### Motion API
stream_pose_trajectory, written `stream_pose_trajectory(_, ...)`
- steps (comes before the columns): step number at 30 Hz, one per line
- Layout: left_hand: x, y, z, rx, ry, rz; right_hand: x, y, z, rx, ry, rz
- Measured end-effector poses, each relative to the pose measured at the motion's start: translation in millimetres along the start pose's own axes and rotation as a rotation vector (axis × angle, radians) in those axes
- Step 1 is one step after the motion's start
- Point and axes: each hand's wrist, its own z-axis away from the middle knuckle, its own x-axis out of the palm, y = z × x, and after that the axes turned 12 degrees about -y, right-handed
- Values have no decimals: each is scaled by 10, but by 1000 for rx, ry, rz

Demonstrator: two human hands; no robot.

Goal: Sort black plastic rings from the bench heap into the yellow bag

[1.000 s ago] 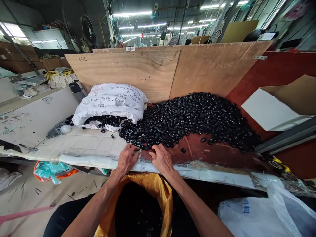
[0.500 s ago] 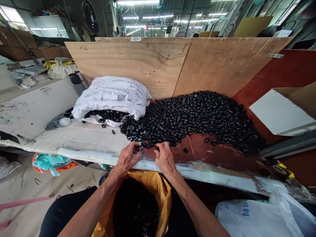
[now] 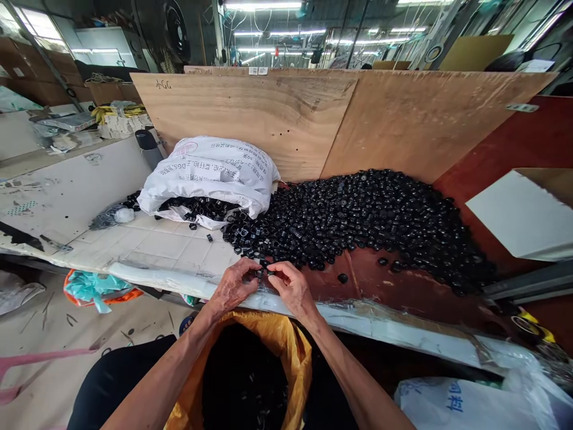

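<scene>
Both hands have drawn together at the table edge, the left hand [image 3: 233, 286] and right hand [image 3: 290, 288] now pinching small black rings [image 3: 261, 272] beside the black pile [image 3: 358, 221], above the yellow bag [image 3: 273, 340].

The white sack [image 3: 210, 173] carries rows of printed black characters and a round red mark, too small and skewed to read. Handwritten marks on the plywood board [image 3: 250, 119], at its upper left corner, look like "AGG". A second white bag [image 3: 452, 400] at lower right shows blue characters, unreadable.
</scene>
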Motion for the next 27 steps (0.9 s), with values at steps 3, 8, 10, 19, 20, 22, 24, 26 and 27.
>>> stream_pose_trajectory(3,-10,5,4,14,-17,26,43,-24,-28,-32,-18,28)
stream_pose_trajectory(8,9,-31,24,-90,-13,241,94,8,-49,-139,-15,109)
stream_pose_trajectory(10,18,-42,27,-112,-4,316,119,34,-45,-131,-11,73)
stream_pose_trajectory(19,-11,-55,35,-45,12,327,107,11,-12,-107,25,-17)
stream_pose_trajectory(20,-11,-56,41,-60,-2,350,103,3,-13,-122,23,-8)
stream_pose_trajectory(22,-10,-49,52,-102,-25,386,104,0,-11,-115,33,-16)
stream_pose_trajectory(24,-15,-30,55,-123,-39,389,115,7,-7,-77,54,-45)
stream_pose_trajectory(26,-25,-6,52,-118,-54,372,122,13,-6,-51,61,-44)
stream_pose_trajectory(27,-29,4,50,-115,-63,367,122,12,-7,-57,56,-26)
